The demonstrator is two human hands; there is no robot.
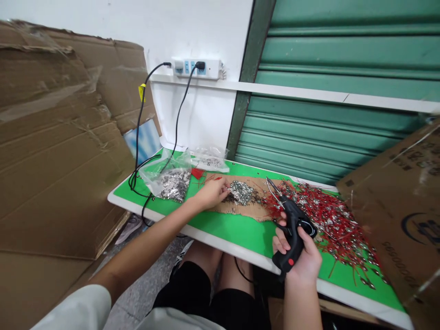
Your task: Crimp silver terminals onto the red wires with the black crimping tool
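Observation:
My right hand (298, 252) is wrapped round the handle of a black soldering gun (294, 223). The gun's thin metal tip points up and left over the cardboard. My left hand (213, 193) reaches to the left edge of a small heap of shiny metal parts (241, 192). Its fingers are pinched together, and whatever may be between them is too small to make out. Under the heap lies a scorched strip of cardboard (254, 213). To the right spreads a big pile of red wires with metal ends (338, 224).
Clear bags of metal pieces (174, 183) sit at the left of the green table (206, 228). Black cords run up to a wall power strip (211, 68). Large cardboard boxes (62, 137) stand at the left, another box (398, 192) at the right. Behind is a green shutter (343, 59).

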